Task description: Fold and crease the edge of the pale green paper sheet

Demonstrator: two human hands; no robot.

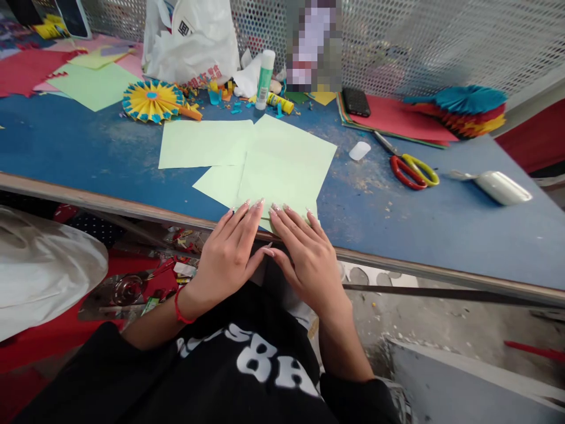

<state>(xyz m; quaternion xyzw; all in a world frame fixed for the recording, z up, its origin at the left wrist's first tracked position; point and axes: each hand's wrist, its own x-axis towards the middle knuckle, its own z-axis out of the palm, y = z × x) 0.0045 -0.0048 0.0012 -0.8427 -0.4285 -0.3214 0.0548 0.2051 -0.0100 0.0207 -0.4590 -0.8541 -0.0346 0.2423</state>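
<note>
Several sheets of pale green paper (286, 159) lie overlapping at the front edge of the blue table. My left hand (229, 247), with a red string bracelet on its wrist, rests its outstretched fingers on the near edge of the paper. Beside it my right hand (306, 253) lies with its fingers flat on the same edge. The two thumbs meet just off the table's edge. Neither hand is gripping anything that shows. Part of the paper's near edge is hidden under the fingers.
Scissors (410, 168) with red and yellow handles lie to the right, near a white rounded object (503, 187). Behind the paper stand a glue stick (265, 79), a yellow-and-blue paper rosette (153, 101) and a white plastic bag (189, 44). A black phone (355, 102) rests on coloured paper.
</note>
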